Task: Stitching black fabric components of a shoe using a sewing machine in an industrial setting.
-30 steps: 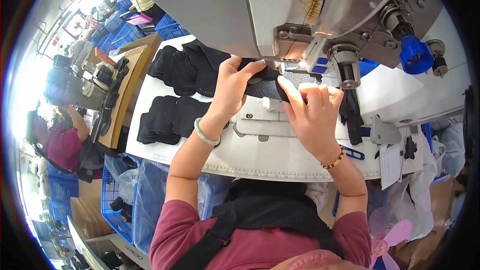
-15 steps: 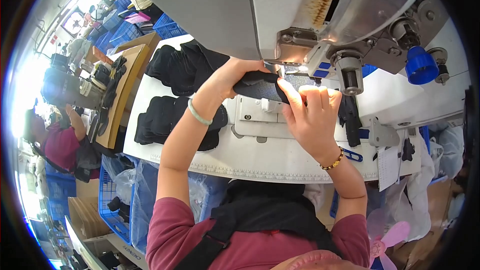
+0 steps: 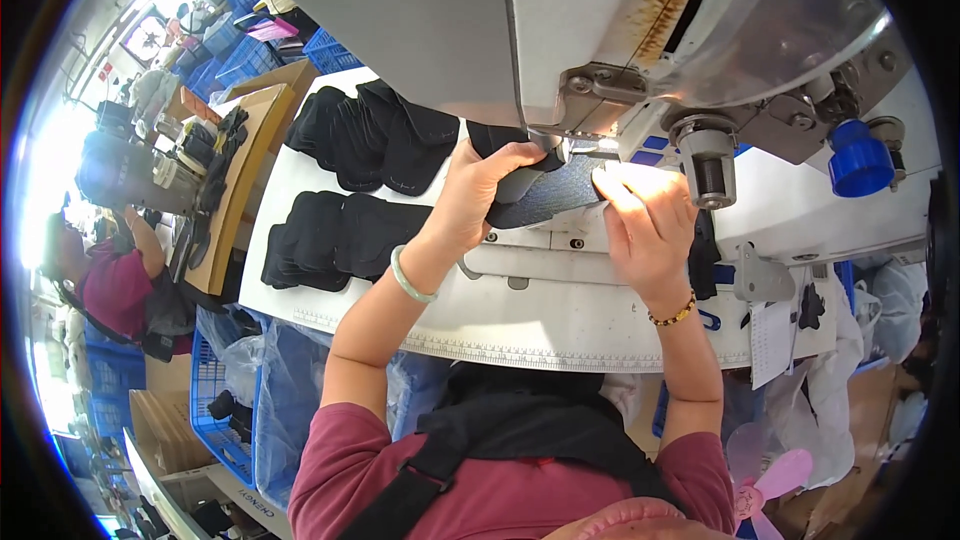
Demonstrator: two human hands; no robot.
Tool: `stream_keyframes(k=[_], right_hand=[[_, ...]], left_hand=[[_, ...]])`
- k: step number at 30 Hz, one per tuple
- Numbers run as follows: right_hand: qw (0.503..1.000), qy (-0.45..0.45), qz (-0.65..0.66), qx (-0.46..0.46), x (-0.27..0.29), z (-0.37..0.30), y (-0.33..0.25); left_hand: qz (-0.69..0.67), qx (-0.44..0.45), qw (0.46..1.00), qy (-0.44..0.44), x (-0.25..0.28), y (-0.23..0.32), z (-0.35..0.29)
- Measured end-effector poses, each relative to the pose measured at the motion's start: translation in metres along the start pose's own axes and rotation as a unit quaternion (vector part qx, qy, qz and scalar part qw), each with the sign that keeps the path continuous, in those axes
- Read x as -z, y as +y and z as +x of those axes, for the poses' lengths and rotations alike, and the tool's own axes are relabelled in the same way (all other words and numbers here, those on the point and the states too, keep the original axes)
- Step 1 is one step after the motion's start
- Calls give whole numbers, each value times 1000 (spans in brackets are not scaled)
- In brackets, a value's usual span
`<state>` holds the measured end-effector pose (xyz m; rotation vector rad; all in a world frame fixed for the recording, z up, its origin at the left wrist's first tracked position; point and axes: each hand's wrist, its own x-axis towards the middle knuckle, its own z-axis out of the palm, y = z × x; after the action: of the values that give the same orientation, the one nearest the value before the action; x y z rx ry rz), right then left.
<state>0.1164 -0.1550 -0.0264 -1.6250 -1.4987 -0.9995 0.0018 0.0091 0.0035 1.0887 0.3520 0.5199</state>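
A dark fabric piece (image 3: 550, 200) with a greyish, sheeny face lies stretched beneath the sewing machine's head (image 3: 430, 30). My left hand (image 3: 472, 195), a pale bangle at its wrist, grips the piece's left part, its thumb close to the needle area. At the other end, my right hand (image 3: 652, 225) pinches the edge between thumb and fingers. The needle is mostly hidden by the machine. Left of my left hand, a fanned stack of black cut pieces (image 3: 375, 135) lies on the white table (image 3: 570, 325), with a second black stack (image 3: 340, 240) nearer me.
A ruler strip (image 3: 520, 352) runs along the table's front edge. Thread spools and a blue knob (image 3: 862, 160) hang from the machine at right. Blue baskets (image 3: 222, 410) stand at lower left, a pink fan (image 3: 775, 475) at lower right. Another person (image 3: 120, 280) sits at far left.
The fabric piece has opened out flatter, its sheeny face turned up. My left hand's thumb has come over it near the needle; my right hand has shifted slightly right.
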Motion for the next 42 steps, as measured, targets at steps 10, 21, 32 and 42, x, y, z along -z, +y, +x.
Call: stream_keyframes(k=[10, 21, 32, 42], right_hand=[[993, 110, -24, -24, -10, -9, 9], [850, -70, 367, -371, -5, 0, -34], [679, -55, 517, -518, -5, 12, -43], [680, -46, 495, -538, -1, 16, -42]], left_hand=[[-55, -22, 997, 55, -14, -13, -14], [-64, -163, 977, 122, -35, -43, -21], [-15, -245, 954, 172, -38, -56, -31], [581, -537, 611, -9, 20, -27, -34]])
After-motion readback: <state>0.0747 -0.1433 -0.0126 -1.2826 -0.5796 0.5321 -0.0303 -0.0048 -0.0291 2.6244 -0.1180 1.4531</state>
